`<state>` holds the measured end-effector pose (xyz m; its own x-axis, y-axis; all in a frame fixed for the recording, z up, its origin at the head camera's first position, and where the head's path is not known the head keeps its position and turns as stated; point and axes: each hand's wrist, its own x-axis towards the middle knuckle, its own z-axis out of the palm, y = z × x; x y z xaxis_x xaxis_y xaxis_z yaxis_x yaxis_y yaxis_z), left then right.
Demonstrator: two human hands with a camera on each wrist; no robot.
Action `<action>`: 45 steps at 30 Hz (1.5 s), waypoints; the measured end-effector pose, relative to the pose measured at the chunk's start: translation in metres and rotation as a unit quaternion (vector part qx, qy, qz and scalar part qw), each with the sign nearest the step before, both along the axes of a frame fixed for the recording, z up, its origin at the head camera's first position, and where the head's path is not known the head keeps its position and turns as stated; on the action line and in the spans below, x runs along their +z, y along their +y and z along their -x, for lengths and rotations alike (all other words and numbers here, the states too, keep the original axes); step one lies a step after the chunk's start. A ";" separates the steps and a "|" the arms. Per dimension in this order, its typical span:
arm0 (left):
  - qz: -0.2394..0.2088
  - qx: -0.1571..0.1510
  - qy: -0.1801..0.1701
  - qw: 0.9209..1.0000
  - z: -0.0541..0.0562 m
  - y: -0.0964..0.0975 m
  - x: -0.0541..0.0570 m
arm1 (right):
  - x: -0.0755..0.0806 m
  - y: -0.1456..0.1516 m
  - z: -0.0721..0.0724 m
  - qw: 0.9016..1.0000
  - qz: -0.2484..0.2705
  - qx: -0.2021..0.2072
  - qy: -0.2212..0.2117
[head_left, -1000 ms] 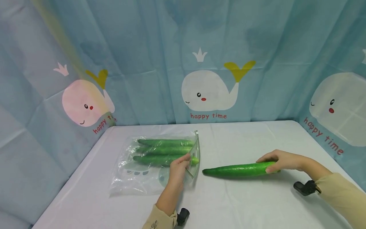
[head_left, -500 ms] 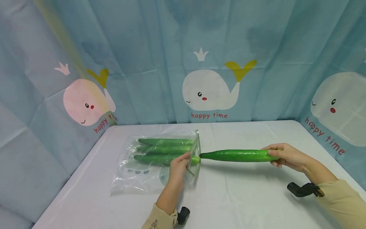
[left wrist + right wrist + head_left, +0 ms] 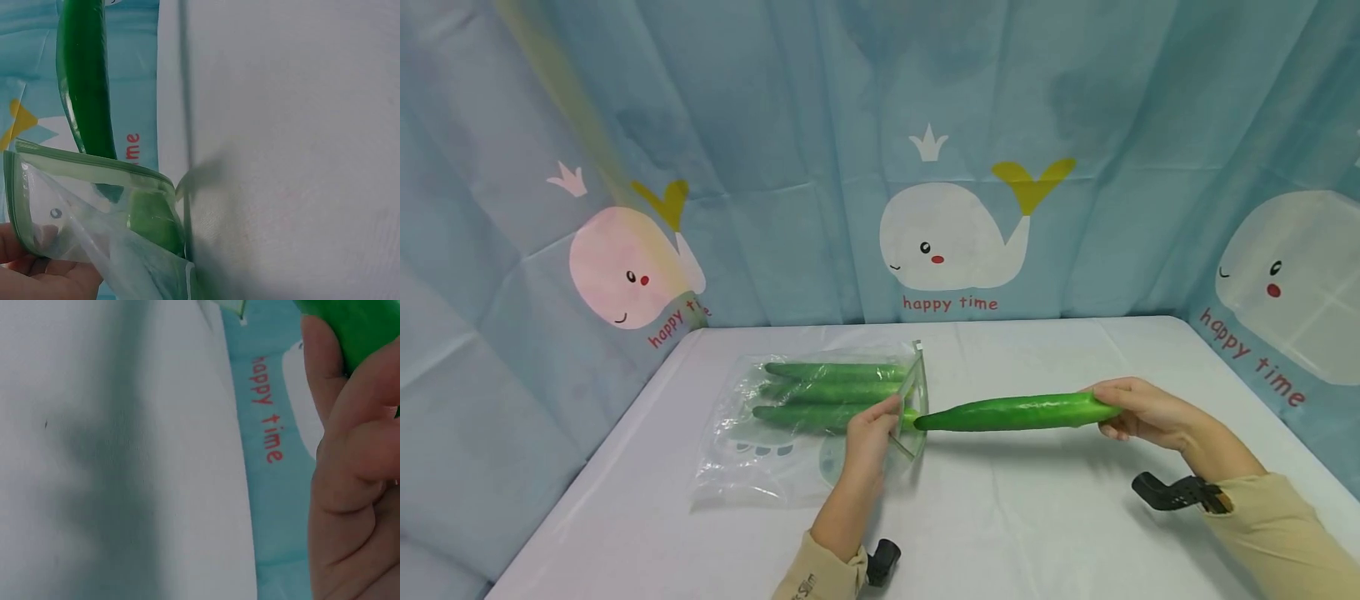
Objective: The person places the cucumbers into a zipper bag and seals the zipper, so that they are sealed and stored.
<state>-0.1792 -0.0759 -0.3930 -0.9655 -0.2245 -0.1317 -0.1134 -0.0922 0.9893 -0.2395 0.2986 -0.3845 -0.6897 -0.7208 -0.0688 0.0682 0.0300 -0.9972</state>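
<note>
A clear zip bag (image 3: 760,487) with a green zip edge lies on the table, 3 cucumbers (image 3: 820,417) inside it. My left hand (image 3: 868,446) pinches the near side of the bag's mouth, which gapes toward the right. With my right hand (image 3: 1146,412) I grip the thick end of another cucumber (image 3: 1015,413), raised off the table and pointing left. Its thin tip is at the bag's mouth. In the left wrist view this cucumber (image 3: 87,81) passes behind the green zip edge (image 3: 94,164), its tip showing through the plastic. The right wrist view shows my fingers around the cucumber (image 3: 362,325).
The white-covered table (image 3: 1037,525) carries the bag. Behind it and at both sides hangs a blue curtain (image 3: 820,167) printed with whales. A black wrist camera (image 3: 1176,492) sits at my right cuff, another camera (image 3: 883,562) at my left.
My right hand has lifted the cucumber off the table and moved it left, bringing its tip to the bag's mouth. My left hand has stayed on the bag's edge.
</note>
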 end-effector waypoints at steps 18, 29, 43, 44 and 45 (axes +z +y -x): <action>-0.004 -0.015 0.012 1.000 -0.001 -0.001 0.006 | -0.014 -0.029 0.008 0.994 0.013 0.025 -0.102; -0.014 -0.027 0.017 0.999 -0.002 -0.002 0.006 | -0.024 -0.047 0.009 0.992 -0.011 -0.010 -0.128; -0.012 -0.031 0.017 0.999 -0.004 -0.001 0.008 | -0.034 -0.082 0.012 0.985 0.000 0.017 -0.171; -0.012 -0.030 0.017 0.999 -0.004 -0.001 0.008 | -0.035 -0.084 0.012 0.985 0.001 0.019 -0.173; -0.013 -0.030 0.016 0.999 -0.004 -0.001 0.008 | -0.036 -0.086 0.012 0.984 0.002 0.022 -0.176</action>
<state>-0.1749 -0.0768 -0.3846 -0.9808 -0.1635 -0.1064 -0.0887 -0.1119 0.9897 -0.2517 0.2128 -0.4207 -0.5922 -0.7499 -0.2949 0.4084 0.0362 -0.9121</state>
